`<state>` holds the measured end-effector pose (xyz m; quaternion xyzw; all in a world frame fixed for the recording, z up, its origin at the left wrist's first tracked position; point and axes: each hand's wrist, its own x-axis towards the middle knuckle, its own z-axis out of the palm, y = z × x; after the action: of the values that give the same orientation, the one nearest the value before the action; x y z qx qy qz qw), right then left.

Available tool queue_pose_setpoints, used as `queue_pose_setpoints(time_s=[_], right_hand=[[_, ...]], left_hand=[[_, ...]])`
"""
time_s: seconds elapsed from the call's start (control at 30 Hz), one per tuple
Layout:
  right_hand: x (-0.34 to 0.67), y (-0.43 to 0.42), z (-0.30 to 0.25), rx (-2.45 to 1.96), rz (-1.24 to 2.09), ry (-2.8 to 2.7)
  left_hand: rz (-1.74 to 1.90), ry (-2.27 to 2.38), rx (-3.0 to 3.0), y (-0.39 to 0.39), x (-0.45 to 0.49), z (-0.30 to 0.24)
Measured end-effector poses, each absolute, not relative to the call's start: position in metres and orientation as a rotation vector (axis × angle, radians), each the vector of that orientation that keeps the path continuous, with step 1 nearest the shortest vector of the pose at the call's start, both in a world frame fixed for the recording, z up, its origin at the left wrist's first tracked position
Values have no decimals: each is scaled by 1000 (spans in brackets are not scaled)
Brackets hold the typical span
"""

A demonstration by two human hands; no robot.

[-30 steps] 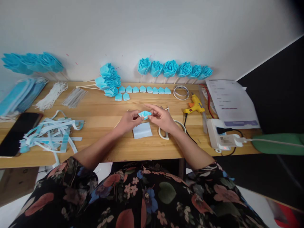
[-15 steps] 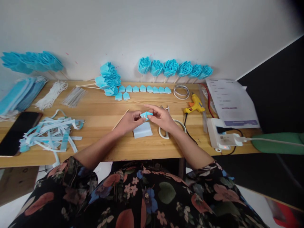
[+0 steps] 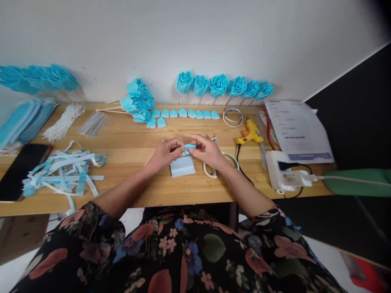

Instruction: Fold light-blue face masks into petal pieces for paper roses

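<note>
Both hands meet over the middle of the wooden table (image 3: 131, 142). My left hand (image 3: 165, 153) and my right hand (image 3: 207, 150) pinch a small folded blue piece (image 3: 188, 147) between their fingertips, just above the table. Right under it lies a stack of light blue squares (image 3: 182, 166). White-handled scissors (image 3: 224, 158) lie partly hidden under my right wrist. A thin wooden stick (image 3: 152, 156) shows beside my left hand.
A row of folded blue petals (image 3: 186, 114) and blue fabric roses (image 3: 222, 85) line the back wall. A yellow glue gun (image 3: 251, 133), tape rolls (image 3: 232, 117), paper sheets (image 3: 297, 130) and a power strip (image 3: 282, 175) sit right. Blue strips (image 3: 64, 171), a phone (image 3: 18, 169) and masks (image 3: 24, 120) lie left.
The folded blue piece has been pressed smaller between the fingertips, and both hands have closed in on it. The view has shifted slightly.
</note>
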<state>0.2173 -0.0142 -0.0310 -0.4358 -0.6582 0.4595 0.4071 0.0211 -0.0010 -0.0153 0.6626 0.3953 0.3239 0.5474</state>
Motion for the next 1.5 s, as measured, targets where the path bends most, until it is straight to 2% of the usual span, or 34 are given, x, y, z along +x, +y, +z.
queue_pose_setpoints(time_s=[0.47,0.67,0.87,1.13,1.33,1.5], right_hand=[[220,-15,-27,-1110,1151,-1653],[224,-16,-19,-1157,1051,-1594],[223,-13,-20,-1094,1111,-1538],[224,-7,-25,-1048,1070,-1644],[228,-2,-9,-954,1044,-1781],[227,25,7,-1151,1065,-1746]], left_hand=[[744,1002,1534,-1,21,-12],[761,1025,1392,0,19,-8],[816,982,1310,2,17,-12],[636,820,1139,1,15,-12],[601,812,1172,0,16,-11],[716,910,1170,5,17,-19]])
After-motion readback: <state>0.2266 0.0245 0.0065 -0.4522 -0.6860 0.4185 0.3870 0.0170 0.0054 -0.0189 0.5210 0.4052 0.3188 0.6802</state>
